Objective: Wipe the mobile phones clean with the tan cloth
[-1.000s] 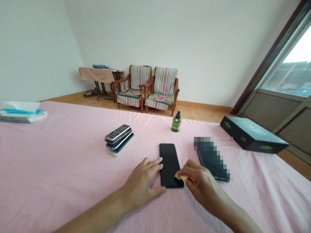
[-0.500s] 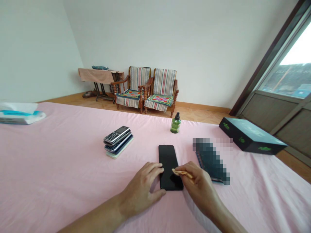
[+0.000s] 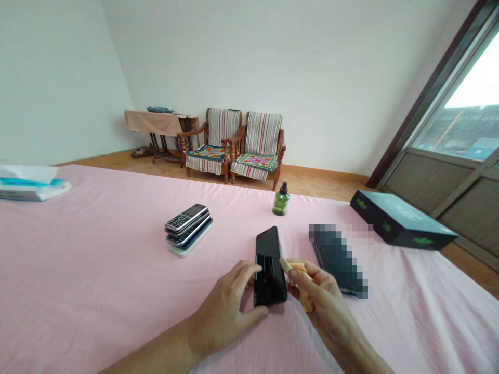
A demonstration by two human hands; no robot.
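A black smartphone (image 3: 268, 275) is tilted over the pink sheet, its right edge raised and its glossy screen catching reflections. My left hand (image 3: 230, 296) grips it by the left side, fingertips on the edge and thumb by the lower end. Pinched in my right hand (image 3: 322, 288) is a small yellow-orange cloth (image 3: 302, 270), right beside the phone's right edge. The right fingers may also touch the phone's side, but the cloth partly hides them.
A stack of several phones (image 3: 189, 228) lies to the left. Behind stands a green spray bottle (image 3: 281, 199). On the right are a dark pixelated item (image 3: 339, 262) and a black box (image 3: 401, 221). A tissue pack (image 3: 35, 184) sits far left on the pink sheet (image 3: 97, 249).
The phone, flat before, is now tipped up on its right side. My right hand has shifted the cloth from the screen to the right edge.
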